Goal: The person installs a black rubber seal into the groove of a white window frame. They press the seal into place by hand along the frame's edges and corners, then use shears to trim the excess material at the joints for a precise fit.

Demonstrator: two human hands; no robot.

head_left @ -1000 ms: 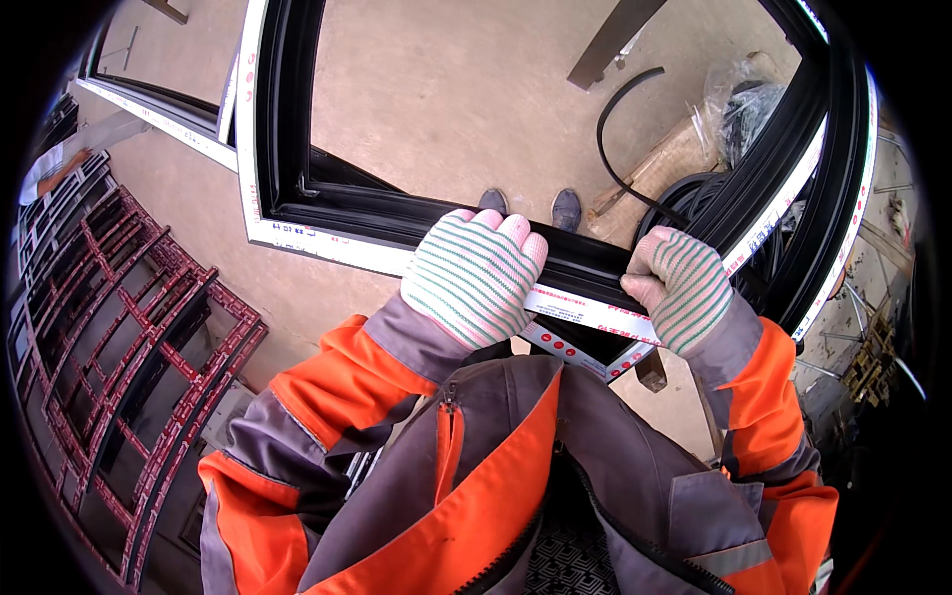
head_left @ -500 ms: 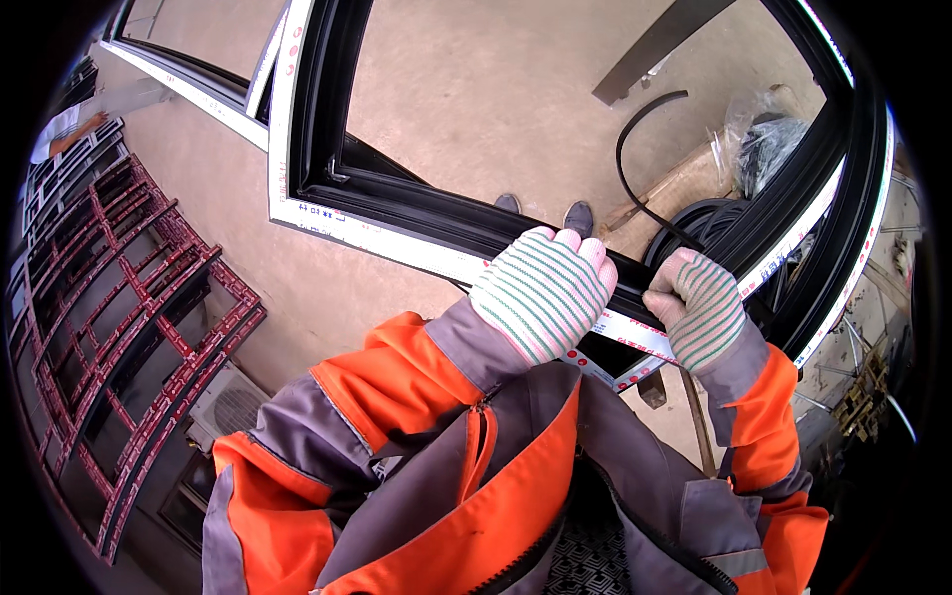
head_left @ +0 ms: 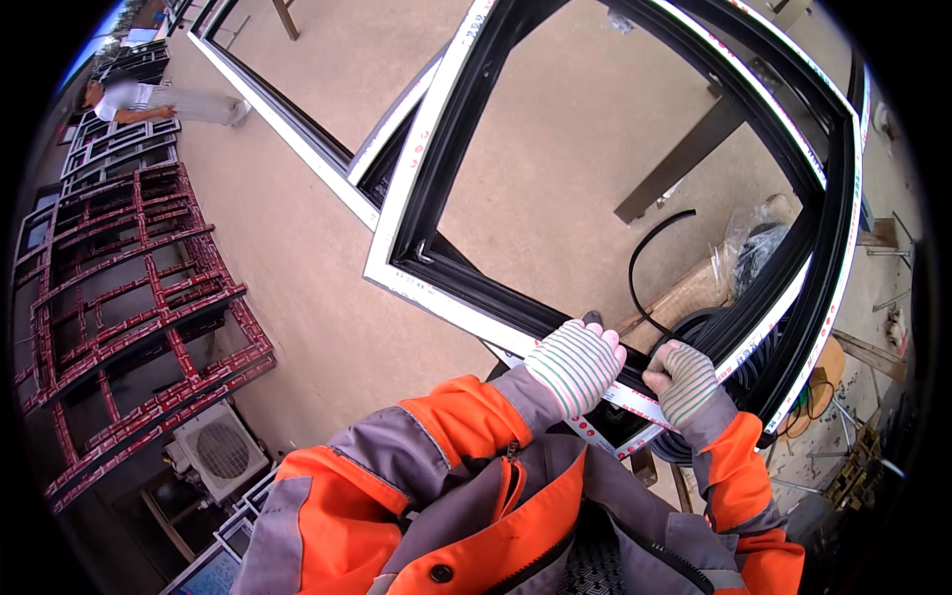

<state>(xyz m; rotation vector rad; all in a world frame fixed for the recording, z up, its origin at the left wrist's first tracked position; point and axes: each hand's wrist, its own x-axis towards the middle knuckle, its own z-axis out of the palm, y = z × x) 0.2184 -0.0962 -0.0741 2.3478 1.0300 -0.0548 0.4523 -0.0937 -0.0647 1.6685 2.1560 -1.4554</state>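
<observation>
A large black window frame (head_left: 476, 281) with white protective film on its outer edges lies in front of me. My left hand (head_left: 575, 367), in a white glove with green stripes, rests over the near rail with its fingers curled onto the black channel. Close by on the right, my right hand (head_left: 684, 382), gloved alike, is closed at the same rail near the corner, thumb against the bent fingers. Whatever it pinches is hidden. Beyond the right hand, a black rubber strip (head_left: 636, 273) curves up from a dark coil seen through the frame opening.
Another film-edged frame (head_left: 288, 119) extends to the far left. Red-wrapped frames (head_left: 149, 288) stand at left, beside an air-conditioner unit (head_left: 220, 446). Farther off is a person (head_left: 134, 102). Clear plastic wrapping (head_left: 759, 253) lies on the floor, and metal pieces (head_left: 853, 461) at right.
My view has shifted, so the frame appears lower and farther right, and the person at left shows more fully. Both hands stay at the near rail, still closed.
</observation>
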